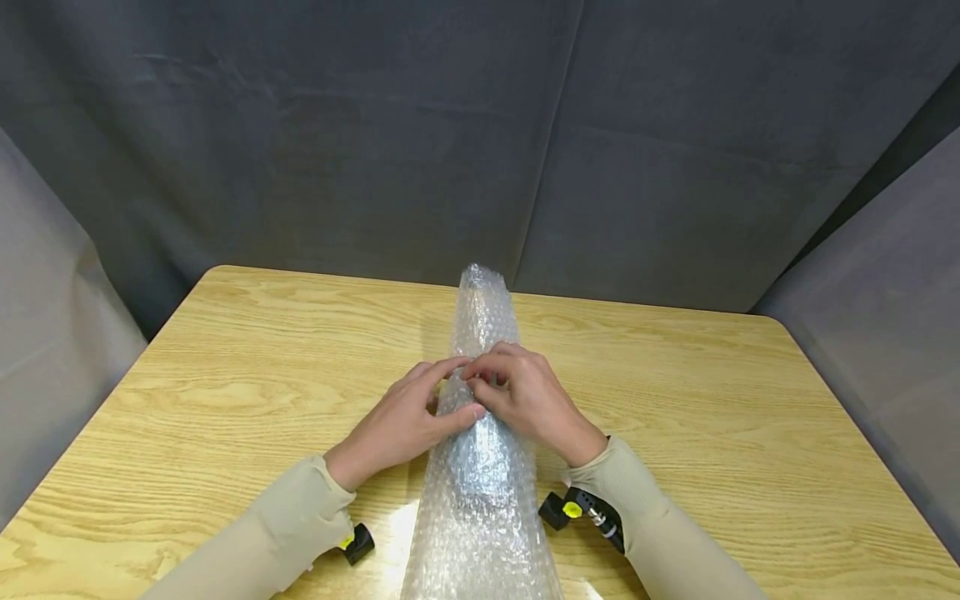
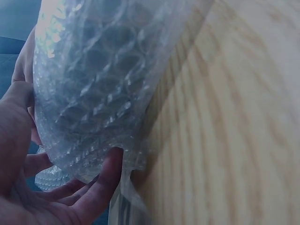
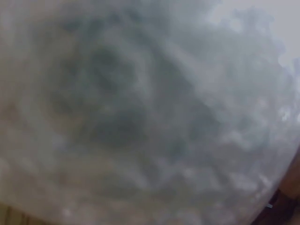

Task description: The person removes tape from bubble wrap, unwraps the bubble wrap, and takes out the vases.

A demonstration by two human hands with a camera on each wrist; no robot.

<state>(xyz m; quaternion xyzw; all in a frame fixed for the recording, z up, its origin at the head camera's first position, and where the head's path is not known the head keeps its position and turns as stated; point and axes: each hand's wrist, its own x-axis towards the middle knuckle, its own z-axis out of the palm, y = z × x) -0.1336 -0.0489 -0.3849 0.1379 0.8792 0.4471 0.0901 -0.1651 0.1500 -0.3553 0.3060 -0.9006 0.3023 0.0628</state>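
Observation:
A long bundle of clear bubble wrap (image 1: 483,508) lies lengthwise over the middle of the table, narrowing at its far end. My left hand (image 1: 405,421) grips its left side, thumb on top and fingers along the edge. In the left wrist view, those fingers (image 2: 101,190) curl at the end of a rounded part of the bubble wrap (image 2: 98,79). From the right, my right hand (image 1: 528,396) pinches the wrap's upper surface between thumb and bent fingers, close beside the left fingertips. Blurred bubble wrap (image 3: 140,117) fills most of the right wrist view.
The wood-grain table (image 1: 712,417) extends to both sides of the bundle. Behind its far edge hangs a dark curtain (image 1: 375,150); paler grey panels stand at left and right. A black wrist camera (image 1: 555,510) sits under the right forearm, beside the wrap.

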